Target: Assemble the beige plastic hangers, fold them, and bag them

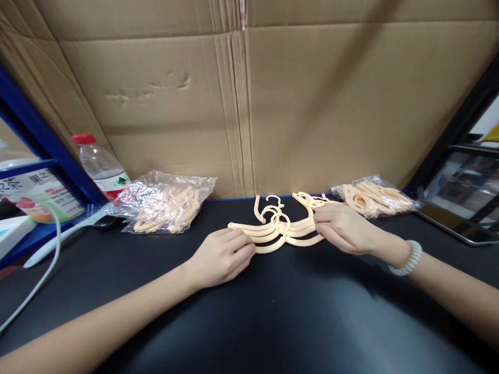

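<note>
A few cream plastic hangers [284,239] lie on the table [273,322], right in front of the person. They sit one behind another, and their hooks bunch up in the middle.

The left hand [224,257] is at the left ends of the hangers. Its grip is bent in and looks closed around them. The right hand [345,226] does the same at the right ends, with thumb and fingers drawn close together. The tips of both are hidden, so one cannot tell how hard they squeeze.

To hold the hangers well, it would help to press gently and evenly from both sides, so the arms stay level. Pushing too hard on one end could tip the row or twist the hooks together. The middle is best left free.

Just behind them lies a loose curved piece [257,210], and more cream pieces [310,201] lie by the right hand. Farther out, a clear bag [134,192] of cream parts sits on the left and another bag [374,198] on the right. A bottle with a red cap [84,139] stands past the left bag, and tall cardboard [156,130] makes a wall at the back.
</note>
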A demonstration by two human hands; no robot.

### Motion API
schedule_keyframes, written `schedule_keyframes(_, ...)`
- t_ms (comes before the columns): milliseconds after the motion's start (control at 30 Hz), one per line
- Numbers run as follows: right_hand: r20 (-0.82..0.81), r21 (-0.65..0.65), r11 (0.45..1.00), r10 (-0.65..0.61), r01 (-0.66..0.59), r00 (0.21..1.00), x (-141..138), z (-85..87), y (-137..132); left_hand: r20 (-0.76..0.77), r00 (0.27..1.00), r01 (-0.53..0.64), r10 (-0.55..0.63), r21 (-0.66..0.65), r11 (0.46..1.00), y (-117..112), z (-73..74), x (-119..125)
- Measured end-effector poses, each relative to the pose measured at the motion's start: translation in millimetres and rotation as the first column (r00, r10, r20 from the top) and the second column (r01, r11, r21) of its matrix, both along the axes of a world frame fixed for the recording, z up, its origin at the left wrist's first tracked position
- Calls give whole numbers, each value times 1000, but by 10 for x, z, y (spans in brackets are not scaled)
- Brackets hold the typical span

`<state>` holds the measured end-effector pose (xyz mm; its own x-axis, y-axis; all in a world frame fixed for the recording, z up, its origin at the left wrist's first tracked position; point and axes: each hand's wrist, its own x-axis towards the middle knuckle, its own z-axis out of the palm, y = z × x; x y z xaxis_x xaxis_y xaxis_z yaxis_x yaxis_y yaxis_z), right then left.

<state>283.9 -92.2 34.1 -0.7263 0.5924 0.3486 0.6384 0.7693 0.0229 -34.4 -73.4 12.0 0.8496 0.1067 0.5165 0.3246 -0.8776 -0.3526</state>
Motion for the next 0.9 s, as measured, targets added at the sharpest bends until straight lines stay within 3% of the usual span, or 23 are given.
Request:
schedule_keyframes(233,63,16,999,33,-34,997,52,0,26,-8,1000,-2,2,9,1000,10,-8,-6)
schedule_keyframes(600,115,169,986,-26,6,993,44,-39,30,1,1000,6,-6,14,1000,4,-5,-2)
schedule_keyframes(767,11,313,945,-104,95,995,36,-62,53,-5,1000,-10,10,11,1000,5,-2,-10)
schedule_keyframes(900,20,276,961,-44,37,999,62,-32,40,-1,1000,-15,15,18,1000,0,4,-15)
